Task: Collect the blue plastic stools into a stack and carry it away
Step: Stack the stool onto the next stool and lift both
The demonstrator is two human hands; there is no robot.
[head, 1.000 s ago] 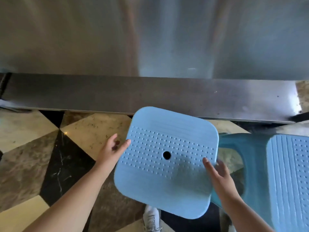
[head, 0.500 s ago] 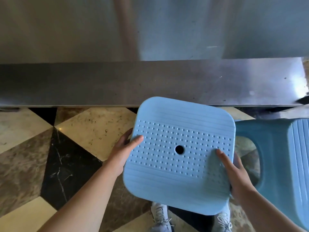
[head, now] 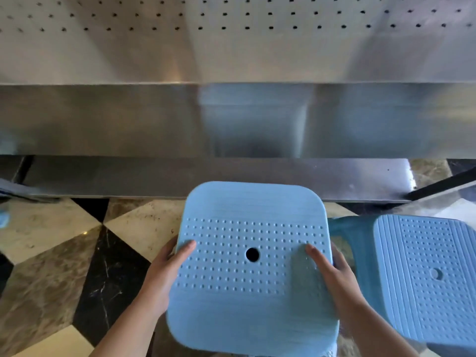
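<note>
Blue plastic stool (head: 251, 269) is clamped at its seat edges by left hand (head: 164, 274) and right hand (head: 334, 274), thumbs on top; it has levelled and squared, just beside second stool (head: 425, 276) on marble floor (head: 77, 253), likely ready for stacking.

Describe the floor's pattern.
Diamond-patterned polished stone floor: cream, brown and black tiles; head view.

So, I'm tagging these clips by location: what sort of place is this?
Probably a canteen or food-service area, though that is a guess. A long stainless steel counter front with perforated panelling faces the person, the floor is patterned polished marble, and identical blue plastic stools stand beside it.
</note>
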